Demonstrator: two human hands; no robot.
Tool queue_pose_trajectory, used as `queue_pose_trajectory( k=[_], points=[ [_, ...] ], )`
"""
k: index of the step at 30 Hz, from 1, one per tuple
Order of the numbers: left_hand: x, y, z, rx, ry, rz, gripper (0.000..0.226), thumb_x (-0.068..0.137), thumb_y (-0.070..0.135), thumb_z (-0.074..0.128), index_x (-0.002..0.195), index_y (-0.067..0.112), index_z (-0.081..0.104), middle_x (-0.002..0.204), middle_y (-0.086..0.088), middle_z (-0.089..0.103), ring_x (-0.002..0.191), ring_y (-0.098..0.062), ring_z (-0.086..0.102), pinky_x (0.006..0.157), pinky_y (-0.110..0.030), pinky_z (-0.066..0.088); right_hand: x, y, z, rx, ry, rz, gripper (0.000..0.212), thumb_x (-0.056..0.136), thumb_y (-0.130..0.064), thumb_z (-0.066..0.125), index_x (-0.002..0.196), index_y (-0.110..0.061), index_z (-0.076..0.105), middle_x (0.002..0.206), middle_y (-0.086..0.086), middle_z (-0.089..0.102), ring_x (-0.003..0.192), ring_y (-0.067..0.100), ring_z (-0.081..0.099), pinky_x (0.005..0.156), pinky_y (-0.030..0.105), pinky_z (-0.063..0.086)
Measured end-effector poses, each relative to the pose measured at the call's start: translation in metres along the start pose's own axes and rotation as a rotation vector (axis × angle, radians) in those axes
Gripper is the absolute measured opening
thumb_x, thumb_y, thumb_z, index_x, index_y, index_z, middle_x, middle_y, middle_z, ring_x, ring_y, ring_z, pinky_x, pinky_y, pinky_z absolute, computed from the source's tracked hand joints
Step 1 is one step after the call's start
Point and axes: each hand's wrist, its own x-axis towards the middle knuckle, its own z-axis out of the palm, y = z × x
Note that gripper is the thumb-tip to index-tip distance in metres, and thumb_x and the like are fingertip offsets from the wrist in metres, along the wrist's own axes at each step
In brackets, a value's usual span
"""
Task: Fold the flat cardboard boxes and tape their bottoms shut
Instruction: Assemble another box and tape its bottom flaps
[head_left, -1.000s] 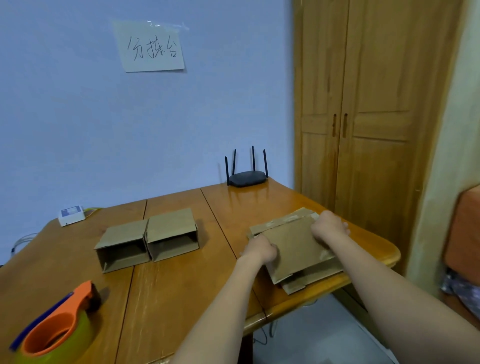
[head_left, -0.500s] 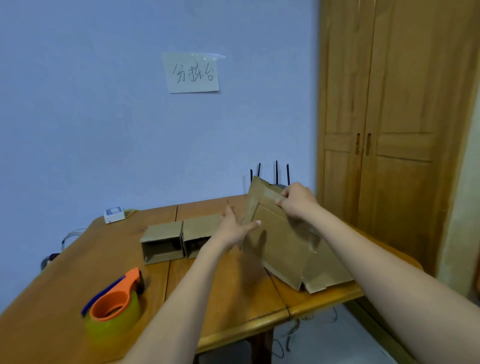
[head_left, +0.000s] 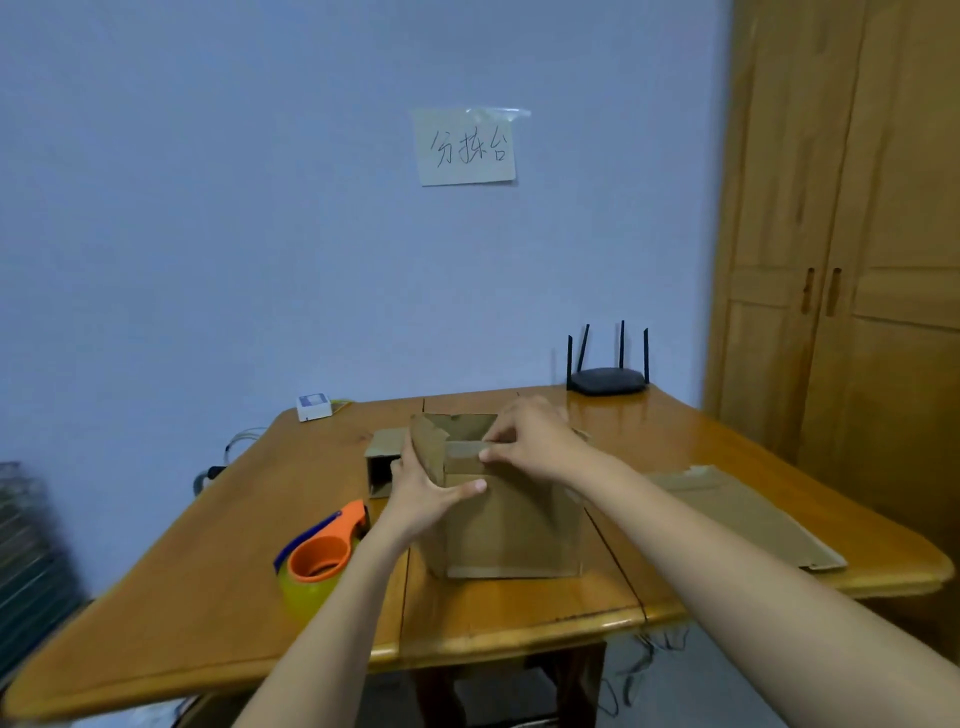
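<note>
brown cardboard box stands upright near the front middle of the orange-brown wooden table, opened into a square tube with its flaps up, and we hold it that way so the flaps can be folded in. our left hand clasps the near left corner, thumb across the front panel and fingers round the side, which we judge keeps the tube square. our right hand pinches the top of the front flap between thumb and fingertips, likely to bend it inward. the orange and yellow tape dispenser sits just left of the box, within easy reach for sealing. behind the box a small folded brown carton lies on its side, partly hidden. a flat brown cardboard sheet waits at the right edge of the table.

half a second ago the box was a flat piece tilted up off the stack at the right; now it is opened out and stands at the centre. our left hand was open against the cardboard then and now grips the corner. the view has also swung, so the black router and the handwritten paper note sit further right.
</note>
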Motion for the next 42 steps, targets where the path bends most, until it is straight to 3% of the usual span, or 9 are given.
queue_pose_trajectory(
  k=[6, 12, 17, 22, 28, 30, 35, 39, 42],
  points=[
    [-0.004, -0.016, -0.005, -0.11, 0.027, -0.032, 0.139, 0.048, 0.069, 0.088, 0.153, 0.04, 0.0, 0.16, 0.001, 0.02, 0.145, -0.026, 0.03, 0.114, -0.047, 0.037, 0.015, 0.01, -0.005, 0.028, 0.06, 0.163, 0.053, 0.096, -0.058, 0.046, 0.145, -0.037, 0.044, 0.148, 0.007, 0.043, 0.14, 0.029, 0.033, 0.113, 0.045, 0.028],
    [0.003, -0.015, -0.009, -0.135, -0.065, -0.015, 0.129, 0.062, 0.058, 0.085, 0.156, 0.03, 0.002, 0.163, 0.001, 0.017, 0.147, -0.025, 0.026, 0.114, -0.042, 0.032, 0.023, 0.03, -0.033, 0.133, -0.26, 0.584, 0.029, 0.095, -0.027, 0.061, 0.109, -0.001, 0.057, 0.109, 0.014, 0.063, 0.093, 0.028, 0.063, 0.078, 0.037, 0.057],
    [0.01, -0.007, -0.004, -0.27, -0.205, -0.05, 0.132, 0.056, 0.084, 0.07, 0.157, 0.035, 0.001, 0.165, 0.004, 0.014, 0.149, -0.023, 0.022, 0.12, -0.047, 0.024, 0.036, 0.014, -0.033, -0.019, -0.38, 0.646, 0.037, 0.097, -0.001, 0.044, 0.133, 0.005, 0.049, 0.094, 0.014, 0.057, 0.074, 0.021, 0.064, 0.068, 0.026, 0.055],
    [0.015, 0.004, -0.005, -0.644, -0.229, -0.14, 0.083, 0.082, 0.085, 0.041, 0.144, 0.031, 0.048, 0.139, 0.0, 0.059, 0.13, -0.019, 0.054, 0.112, -0.045, 0.037, 0.043, 0.019, -0.024, 0.115, -0.479, 0.672, 0.049, 0.094, 0.012, 0.038, 0.143, 0.012, 0.031, 0.131, 0.036, 0.051, 0.099, 0.046, 0.068, 0.087, 0.045, 0.058],
    [0.03, -0.008, -0.018, -0.675, -0.167, -0.269, 0.07, 0.083, 0.067, 0.061, 0.137, 0.022, 0.056, 0.126, -0.004, 0.068, 0.122, -0.026, 0.06, 0.107, -0.047, 0.044, 0.034, 0.042, -0.021, 1.136, -0.431, 0.805, 0.033, 0.105, -0.026, 0.048, 0.13, -0.005, 0.05, 0.116, 0.021, 0.063, 0.091, 0.036, 0.073, 0.094, 0.062, 0.051],
    [0.034, -0.013, -0.019, -0.621, -0.175, -0.269, 0.09, 0.067, 0.063, 0.079, 0.143, 0.028, 0.045, 0.127, -0.001, 0.067, 0.122, -0.026, 0.058, 0.106, -0.049, 0.045, 0.029, 0.053, -0.017, 1.174, -0.487, 0.8, 0.038, 0.099, -0.023, 0.057, 0.133, -0.008, 0.05, 0.121, 0.023, 0.064, 0.098, 0.04, 0.071, 0.1, 0.069, 0.042],
    [0.034, -0.011, -0.015, -0.604, -0.183, -0.236, 0.054, 0.086, 0.021, 0.076, 0.133, 0.026, 0.05, 0.111, -0.01, 0.073, 0.105, -0.028, 0.068, 0.081, -0.041, 0.057, 0.015, 0.049, 0.0, 0.988, -0.406, 0.739, 0.095, 0.08, -0.023, 0.08, 0.157, -0.029, 0.024, 0.152, 0.02, 0.039, 0.114, 0.04, 0.057, 0.091, 0.064, 0.049],
    [0.031, -0.008, -0.019, -0.604, -0.246, -0.219, 0.042, 0.088, 0.017, 0.074, 0.126, 0.023, 0.058, 0.108, -0.009, 0.075, 0.103, -0.028, 0.07, 0.088, -0.045, 0.058, 0.01, 0.051, 0.018, 1.157, -0.235, 0.739, 0.056, 0.096, 0.005, 0.055, 0.146, -0.016, 0.04, 0.104, 0.019, 0.063, 0.084, 0.03, 0.063, 0.087, 0.051, 0.053],
    [0.034, -0.007, -0.023, -0.561, -0.268, -0.176, 0.059, 0.085, 0.015, 0.077, 0.136, 0.023, 0.05, 0.113, -0.007, 0.073, 0.111, -0.027, 0.067, 0.099, -0.049, 0.052, 0.009, 0.052, 0.023, 1.206, -0.202, 0.705, 0.021, 0.098, 0.004, 0.053, 0.104, -0.016, 0.054, 0.101, 0.019, 0.064, 0.095, 0.034, 0.064, 0.099, 0.059, 0.048]
  ],
)
